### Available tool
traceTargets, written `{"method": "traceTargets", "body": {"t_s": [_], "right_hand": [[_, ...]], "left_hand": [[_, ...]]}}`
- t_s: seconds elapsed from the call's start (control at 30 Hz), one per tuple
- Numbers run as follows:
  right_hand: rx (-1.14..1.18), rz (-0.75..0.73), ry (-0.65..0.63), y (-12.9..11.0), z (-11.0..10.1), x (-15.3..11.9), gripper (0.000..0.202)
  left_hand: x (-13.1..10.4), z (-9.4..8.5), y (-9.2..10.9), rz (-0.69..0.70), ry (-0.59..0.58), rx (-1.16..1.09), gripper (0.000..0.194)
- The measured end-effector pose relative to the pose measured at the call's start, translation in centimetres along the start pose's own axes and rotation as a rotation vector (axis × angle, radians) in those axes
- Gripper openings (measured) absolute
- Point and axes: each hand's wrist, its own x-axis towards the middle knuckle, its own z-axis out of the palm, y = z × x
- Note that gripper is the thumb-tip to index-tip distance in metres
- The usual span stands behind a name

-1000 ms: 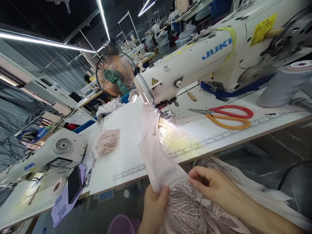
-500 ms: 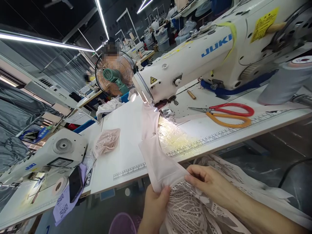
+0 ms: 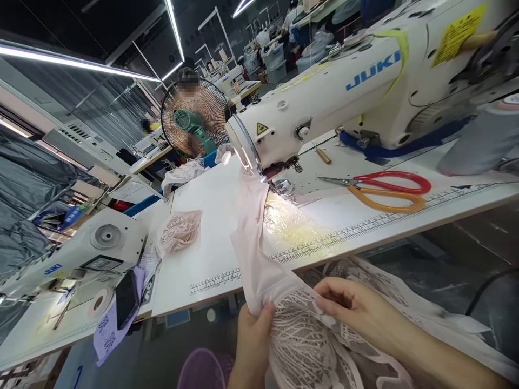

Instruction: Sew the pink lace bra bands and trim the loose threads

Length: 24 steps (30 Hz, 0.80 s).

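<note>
A pale pink lace garment (image 3: 302,335) hangs over the table's front edge, its smooth strip running up to the needle area of a white sewing machine (image 3: 324,97). My left hand (image 3: 253,337) grips the garment's left edge where plain cloth meets lace, thumb on top. Farther right, my right hand (image 3: 344,302) pinches the upper edge of the lace between thumb and fingers. The rest of the lace drapes below and between both hands. Under the needle, the strip's far end is partly hidden by the machine head.
Scissors (image 3: 385,189) with red and orange handles and a wooden-handled tool (image 3: 323,155) lie right of the needle. A crumpled lace piece (image 3: 180,230) rests on the left. Another machine (image 3: 101,243), a phone (image 3: 126,300), a fan (image 3: 194,116) and a purple bin (image 3: 203,370) stand around.
My left hand has shifted slightly left and up with the cloth, and my right hand slightly right. More lace shows between them. The camera view has moved a little.
</note>
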Motion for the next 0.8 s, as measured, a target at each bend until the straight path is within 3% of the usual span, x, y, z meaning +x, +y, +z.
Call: {"method": "traceTargets", "body": {"t_s": [0.23,0.5,0.73,0.8], "right_hand": [[0.088,0.045,-0.202,2.3,-1.7,-2.1,0.028],[0.078,0.014,-0.318,1.3,-2.4,-2.4,0.036],[-0.021,-0.04,-0.445,1.5,-3.0,-2.2,0.019],[-0.072,-0.047,-0.452,1.3,-3.1,-2.3,0.019]], "left_hand": [[0.6,-1.0,1.9,0.004,0.079,-0.171,0.052],[1.1,-1.6,3.0,-0.029,0.063,-0.357,0.043],[0.3,-1.0,5.0,-0.349,-0.007,-0.636,0.009],[0.4,-1.4,5.1,-0.389,-0.012,-0.675,0.014]]}}
